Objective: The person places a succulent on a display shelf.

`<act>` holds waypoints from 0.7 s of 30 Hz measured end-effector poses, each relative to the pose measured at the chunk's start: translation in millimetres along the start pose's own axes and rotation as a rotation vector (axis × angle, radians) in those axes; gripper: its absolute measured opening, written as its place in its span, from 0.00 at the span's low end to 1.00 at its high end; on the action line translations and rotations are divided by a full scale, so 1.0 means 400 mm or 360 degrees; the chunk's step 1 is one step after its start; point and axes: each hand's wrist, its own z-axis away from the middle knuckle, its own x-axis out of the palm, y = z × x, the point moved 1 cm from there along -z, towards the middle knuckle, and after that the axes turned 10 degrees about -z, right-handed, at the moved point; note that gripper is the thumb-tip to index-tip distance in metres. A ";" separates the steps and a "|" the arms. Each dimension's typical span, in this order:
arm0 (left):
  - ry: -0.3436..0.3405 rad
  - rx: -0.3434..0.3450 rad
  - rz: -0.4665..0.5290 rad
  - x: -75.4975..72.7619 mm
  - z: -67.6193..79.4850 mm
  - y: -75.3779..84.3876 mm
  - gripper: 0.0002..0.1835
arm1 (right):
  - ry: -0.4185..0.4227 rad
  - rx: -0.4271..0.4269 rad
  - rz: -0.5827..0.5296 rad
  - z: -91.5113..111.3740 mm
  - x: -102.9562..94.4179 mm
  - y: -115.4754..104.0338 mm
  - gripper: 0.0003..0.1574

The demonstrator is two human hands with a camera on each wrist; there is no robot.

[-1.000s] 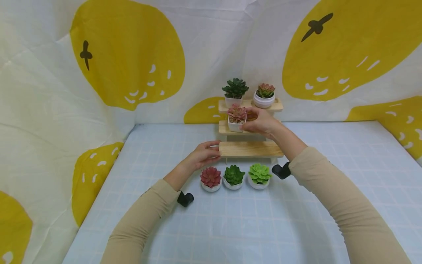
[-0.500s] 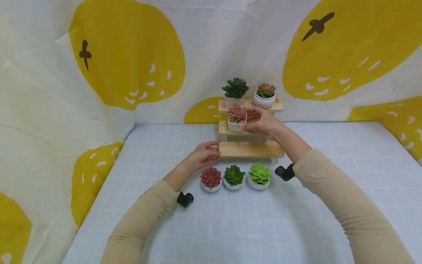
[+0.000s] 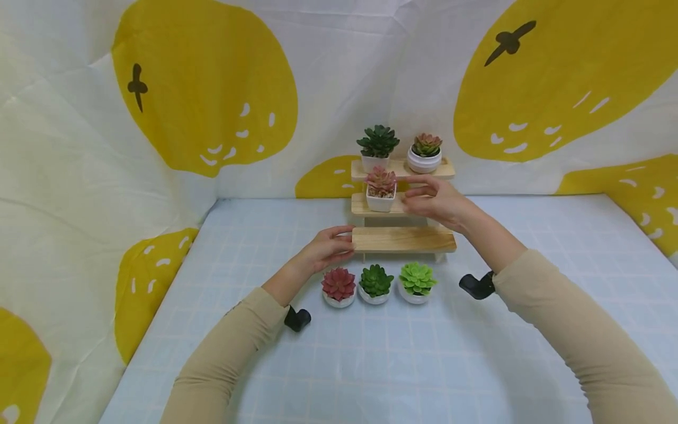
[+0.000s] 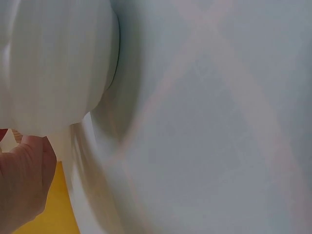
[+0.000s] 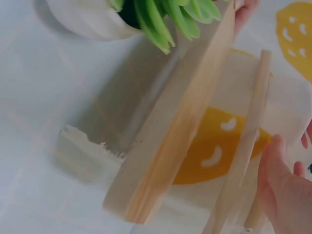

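Observation:
On the middle tier of the wooden three-tier stand sits a pink succulent in a square white pot. My right hand is just right of that pot, fingers extended and a small gap between them and it. In the right wrist view, the right hand is beside the stand's tiers. My left hand holds the left end of the lowest tier between its fingers and thumb. The left wrist view has part of the left hand behind a large, close white pot.
A dark green succulent and a reddish-green one stand on the top tier. In front of the stand, a red succulent, a green one and a light green one line the tabletop. A patterned cloth hangs behind.
My right hand has let go of the pink succulent's pot and moved a little right. The pot stays on the middle tier. The left hand has not moved.

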 end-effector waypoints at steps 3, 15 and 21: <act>-0.0002 0.0001 -0.0001 0.001 0.002 0.002 0.30 | -0.0010 -0.0002 0.0070 0.024 -0.013 0.003 0.40; -0.0004 -0.0002 0.0024 0.002 -0.004 -0.006 0.29 | -0.0166 -0.0066 0.0361 0.127 -0.073 0.064 0.39; -0.0004 0.0008 0.0037 0.000 -0.004 -0.007 0.29 | -0.0235 -0.0081 0.0382 0.160 -0.090 0.111 0.41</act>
